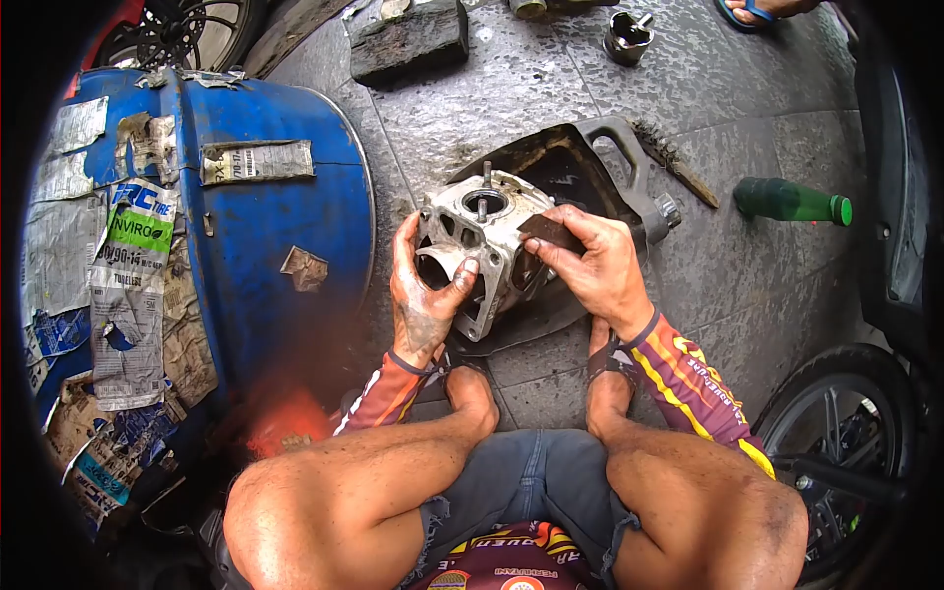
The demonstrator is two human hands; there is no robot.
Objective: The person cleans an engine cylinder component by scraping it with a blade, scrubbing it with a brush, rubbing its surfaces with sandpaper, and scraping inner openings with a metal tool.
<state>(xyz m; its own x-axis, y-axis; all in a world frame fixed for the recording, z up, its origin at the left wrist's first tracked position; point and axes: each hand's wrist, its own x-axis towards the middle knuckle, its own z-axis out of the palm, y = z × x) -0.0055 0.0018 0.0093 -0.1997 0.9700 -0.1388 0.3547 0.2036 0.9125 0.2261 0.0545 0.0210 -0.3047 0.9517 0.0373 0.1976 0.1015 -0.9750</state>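
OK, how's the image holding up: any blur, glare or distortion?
Head view: fisheye curvature with black corners; red shape by the blue drum badly blurred; pale sheen on the floor; metal casting fairly sharp.

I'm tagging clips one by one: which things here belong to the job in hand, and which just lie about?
In use:
metal casting, in left hand
dark flat piece, in right hand
cut-open container, beneath

Apparently lying about:
green bottle
brush
dark block
small metal part
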